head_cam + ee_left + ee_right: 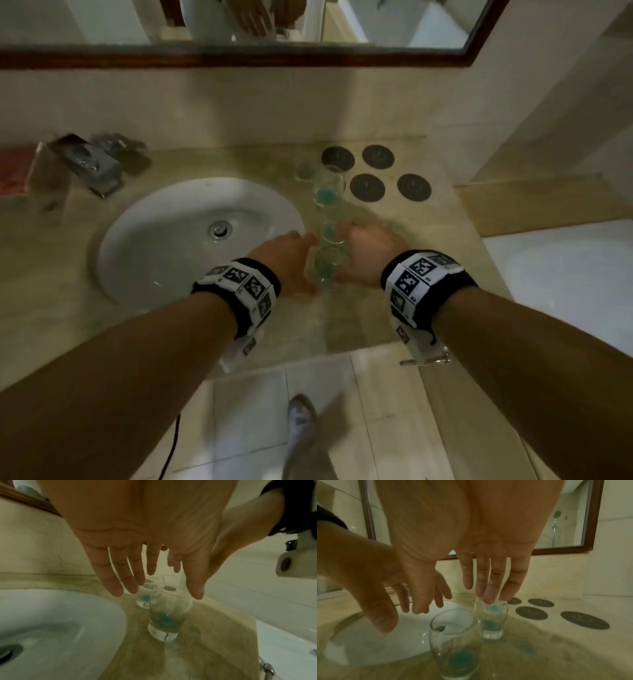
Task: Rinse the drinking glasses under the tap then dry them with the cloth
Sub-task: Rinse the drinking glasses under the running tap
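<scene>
Several clear drinking glasses with blue marks near the base stand in a row on the beige counter right of the sink. My left hand (pixel 287 253) (pixel 154 566) and right hand (pixel 366 253) (pixel 488 585) flank the nearest glass (pixel 329 270) (pixel 169 616) (pixel 455 642). Both hands have straight, spread fingers and grip nothing. My right fingertips (pixel 488 599) hover at the rim of the second glass (pixel 331 232) (pixel 492 619); whether they touch it is unclear. A third glass (pixel 328 186) stands farther back. The tap (pixel 96 168) is blurred at the left rear.
The white oval sink (pixel 164 240) lies left of the glasses. Several dark round coasters (pixel 366 186) (pixel 531 612) sit at the back right. A reddish item (pixel 13 171) lies at the far left. A framed mirror (pixel 239 56) hangs above. The counter's front edge is near my wrists.
</scene>
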`<state>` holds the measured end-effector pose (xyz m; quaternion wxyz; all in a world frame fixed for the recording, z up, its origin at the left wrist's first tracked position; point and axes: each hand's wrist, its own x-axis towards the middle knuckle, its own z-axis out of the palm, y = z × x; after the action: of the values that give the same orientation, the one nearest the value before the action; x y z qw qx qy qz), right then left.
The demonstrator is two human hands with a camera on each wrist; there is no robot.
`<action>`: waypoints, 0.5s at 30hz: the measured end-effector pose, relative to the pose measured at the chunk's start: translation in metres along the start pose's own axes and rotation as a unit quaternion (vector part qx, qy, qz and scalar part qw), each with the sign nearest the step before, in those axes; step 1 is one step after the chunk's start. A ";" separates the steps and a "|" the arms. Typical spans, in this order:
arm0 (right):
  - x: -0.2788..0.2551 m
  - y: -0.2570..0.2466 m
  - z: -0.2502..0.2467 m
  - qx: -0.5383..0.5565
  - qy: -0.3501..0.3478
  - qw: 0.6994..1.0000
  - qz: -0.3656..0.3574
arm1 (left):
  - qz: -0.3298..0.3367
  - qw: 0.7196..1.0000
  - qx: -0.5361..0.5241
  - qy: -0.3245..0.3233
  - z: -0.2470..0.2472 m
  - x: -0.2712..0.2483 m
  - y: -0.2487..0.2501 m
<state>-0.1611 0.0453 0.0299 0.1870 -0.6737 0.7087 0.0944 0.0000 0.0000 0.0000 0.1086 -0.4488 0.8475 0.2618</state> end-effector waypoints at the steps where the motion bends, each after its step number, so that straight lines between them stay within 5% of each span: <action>1: 0.003 0.002 0.005 0.013 -0.001 1.000 0.005 | -0.006 1.000 -0.004 -0.013 0.004 0.004 0.000; 15: 0.036 0.013 0.055 0.009 -0.039 0.999 0.017 | -0.005 0.999 -0.052 -0.014 0.037 0.049 0.002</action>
<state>-0.1672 0.0344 -0.0363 0.2188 -0.6554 0.7133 0.1171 -0.0313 -0.0133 -0.0510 0.0978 -0.4544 0.8289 0.3114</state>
